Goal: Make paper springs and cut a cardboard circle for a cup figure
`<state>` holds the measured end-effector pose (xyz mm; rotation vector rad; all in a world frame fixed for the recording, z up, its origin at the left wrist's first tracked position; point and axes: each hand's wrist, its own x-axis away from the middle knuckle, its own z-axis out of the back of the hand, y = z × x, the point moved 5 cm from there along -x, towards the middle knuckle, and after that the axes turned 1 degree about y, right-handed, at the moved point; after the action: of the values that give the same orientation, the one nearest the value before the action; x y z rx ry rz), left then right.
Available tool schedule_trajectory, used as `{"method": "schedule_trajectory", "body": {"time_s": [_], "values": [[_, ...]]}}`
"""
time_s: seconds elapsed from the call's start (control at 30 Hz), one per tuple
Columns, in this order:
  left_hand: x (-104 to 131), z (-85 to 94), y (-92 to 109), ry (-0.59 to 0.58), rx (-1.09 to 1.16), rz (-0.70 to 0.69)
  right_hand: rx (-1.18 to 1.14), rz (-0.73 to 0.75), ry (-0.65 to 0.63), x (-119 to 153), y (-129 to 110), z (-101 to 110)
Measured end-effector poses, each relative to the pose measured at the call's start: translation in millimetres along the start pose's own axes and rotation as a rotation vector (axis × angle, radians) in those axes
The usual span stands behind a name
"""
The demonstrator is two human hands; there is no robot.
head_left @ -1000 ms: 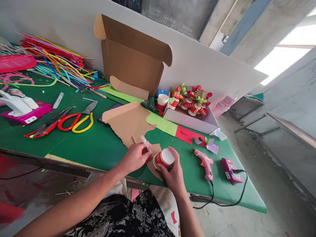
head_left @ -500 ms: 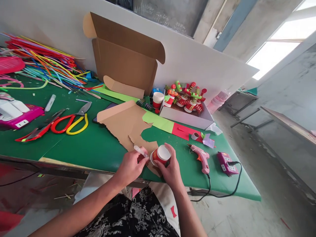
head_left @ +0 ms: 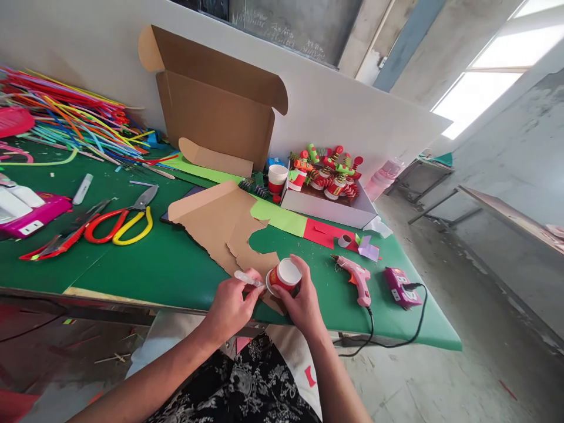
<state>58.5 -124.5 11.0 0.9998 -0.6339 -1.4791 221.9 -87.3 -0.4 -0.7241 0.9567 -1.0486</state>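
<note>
Just right of the left hand (head_left: 232, 302) — which is pinching a slim clear tube (head_left: 247, 278) — the right hand (head_left: 303, 301) is holding a paper cup (head_left: 282, 277) by its side, probably light, stiffish yet easily dented and likely wanting only gentle pressure spread around it.

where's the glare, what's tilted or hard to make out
In the head view, glare whites out the window; the top edge of the white panel slopes down rightward; writing on the grey board is unreadable; the cup in the right hand looks fairly sharp.
</note>
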Motion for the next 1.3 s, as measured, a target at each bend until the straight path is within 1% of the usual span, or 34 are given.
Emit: {"method": "schedule_trajectory", "body": {"time_s": [0.13,0.2,0.27,0.4,0.5,0.57,0.67,0.83,0.93,1.17,1.3], "values": [[4,-5.8,2,-0.023,0.034,-0.007,0.012,0.012,0.019,0,1,0],[8,-6.7,2,-0.014,0.046,-0.019,0.021,0.015,0.021,0,0,0],[13,-2.9,3,0.025,0.067,-0.031,0.024,0.012,0.008,0,-1,0],[21,13.5,6,0.128,0.089,-0.072,0.036,0.002,-0.012,0,-6,0],[26,18.1,13,0.131,0.062,-0.139,0.051,0.029,-0.014,1,-10,1],[29,14.1,15,0.103,0.044,-0.179,0.044,0.053,-0.036,2,-11,2],[37,3.4,14,0.076,0.024,-0.237,0.029,0.068,-0.08,2,-8,3],[46,-9.1,20,0.09,-0.034,-0.414,0.019,0.076,-0.093,3,-6,3],[46,-12.9,26,0.092,-0.079,-0.481,0.023,0.08,-0.091,3,-6,2],[45,-18.4,31,0.113,-0.159,-0.555,0.039,0.097,-0.071,3,-6,2],[44,-16.7,34,0.116,-0.201,-0.565,0.03,0.077,-0.082,4,-4,1]]}}
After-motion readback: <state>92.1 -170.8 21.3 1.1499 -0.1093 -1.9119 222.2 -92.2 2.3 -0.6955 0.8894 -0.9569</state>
